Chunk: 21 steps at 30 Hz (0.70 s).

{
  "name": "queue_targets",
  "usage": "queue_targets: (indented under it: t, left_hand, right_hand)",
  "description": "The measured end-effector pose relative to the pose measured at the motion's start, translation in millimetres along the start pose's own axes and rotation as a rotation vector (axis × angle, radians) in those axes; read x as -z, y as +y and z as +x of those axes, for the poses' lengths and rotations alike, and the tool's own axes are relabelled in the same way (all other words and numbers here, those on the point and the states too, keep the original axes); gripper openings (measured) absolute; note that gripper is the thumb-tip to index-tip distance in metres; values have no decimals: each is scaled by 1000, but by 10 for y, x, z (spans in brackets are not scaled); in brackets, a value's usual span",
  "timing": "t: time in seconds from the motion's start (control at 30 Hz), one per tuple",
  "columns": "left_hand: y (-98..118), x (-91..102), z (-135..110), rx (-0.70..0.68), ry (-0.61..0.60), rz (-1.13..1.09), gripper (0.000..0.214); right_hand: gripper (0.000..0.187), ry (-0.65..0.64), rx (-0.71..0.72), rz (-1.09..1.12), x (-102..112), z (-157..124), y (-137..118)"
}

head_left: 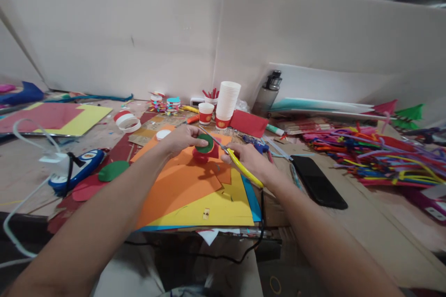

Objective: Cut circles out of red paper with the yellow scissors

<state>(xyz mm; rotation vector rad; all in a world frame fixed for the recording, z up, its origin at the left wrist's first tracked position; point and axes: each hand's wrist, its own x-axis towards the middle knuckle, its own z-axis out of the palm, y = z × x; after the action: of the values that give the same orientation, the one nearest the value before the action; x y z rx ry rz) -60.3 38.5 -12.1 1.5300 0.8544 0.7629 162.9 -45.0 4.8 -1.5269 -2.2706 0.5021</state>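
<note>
My left hand [184, 140] pinches a small green paper disc [204, 144] over the orange sheets, thumb on top. My right hand [250, 160] is wrapped round a yellow-handled tool [244, 169] with a thin metal nose. That nose points up and left and passes close behind the disc; whether it touches is unclear. Directly below the disc is a red piece [200, 157], partly hidden, its shape hard to make out. Orange paper [177, 190] lies under both hands, on top of a yellow sheet [223, 216] and a blue one [251, 195].
White paper cups [228, 100] stand stacked at the back. A black phone [318, 182] lies right of my right forearm, near heaped pipe cleaners [376, 153]. Left are a blue device [80, 169], a green paper oval [113, 171] and a paper ring [127, 122]. A black cable [240, 259] hangs below the table edge.
</note>
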Motion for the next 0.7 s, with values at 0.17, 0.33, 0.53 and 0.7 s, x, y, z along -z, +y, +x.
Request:
queue_targets:
  t: [0.17,0.33,0.53,0.7]
  left_hand:
    - [-75,102,57,-60,20,193,19]
    - [66,100,-25,-94,103,231,16]
    - [127,62,-77,-69,176,226,22]
    - [55,75,-28,-78,305,116,26]
  right_hand:
    - [47,109,-78,66,-38,52,148]
    - [44,116,-271,-41,-68,72,224]
    - [38,146,-400,-270,-136,61,112]
    - [43,72,-397,-380,-168,65,17]
